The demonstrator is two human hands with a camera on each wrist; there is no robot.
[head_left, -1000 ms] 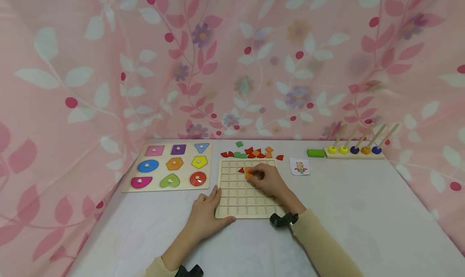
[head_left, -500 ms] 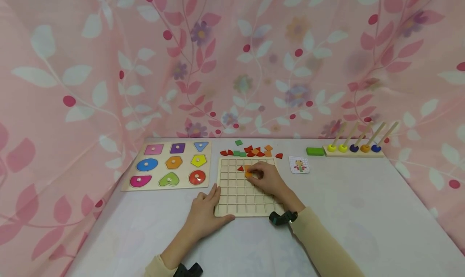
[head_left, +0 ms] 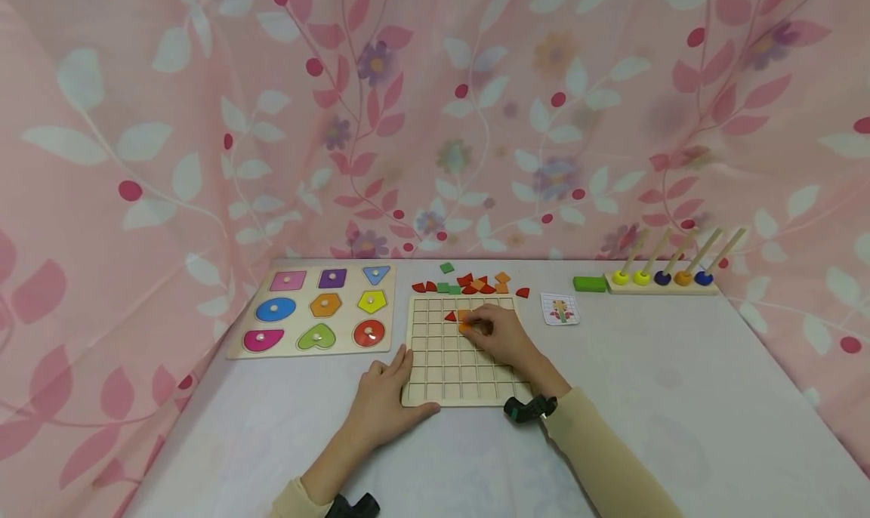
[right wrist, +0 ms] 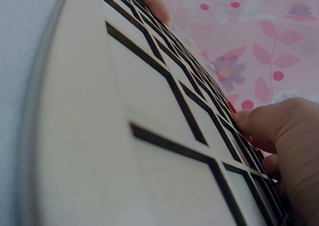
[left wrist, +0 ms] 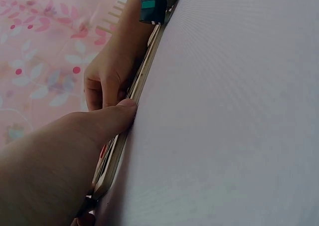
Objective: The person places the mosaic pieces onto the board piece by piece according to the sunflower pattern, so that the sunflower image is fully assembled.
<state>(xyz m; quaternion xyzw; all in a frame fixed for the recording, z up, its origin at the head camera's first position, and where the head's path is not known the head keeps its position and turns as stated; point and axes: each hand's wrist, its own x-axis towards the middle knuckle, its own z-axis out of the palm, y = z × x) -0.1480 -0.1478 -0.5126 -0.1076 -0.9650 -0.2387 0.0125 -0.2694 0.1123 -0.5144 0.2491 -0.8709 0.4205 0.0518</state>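
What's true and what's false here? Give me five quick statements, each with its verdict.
1. The right hand touches an orange piece. True.
2. The left hand holds the green block. False: it touches the edge of the grid board.
3. A red triangle lies on the grid board. True.
4. In the head view, the picture card lies left of the grid board. False: it lies to the right.
5. The peg stand holds two yellow beads. True.

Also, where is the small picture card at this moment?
In the head view, the picture card lies right of the grid board, with the green block farther back and right.
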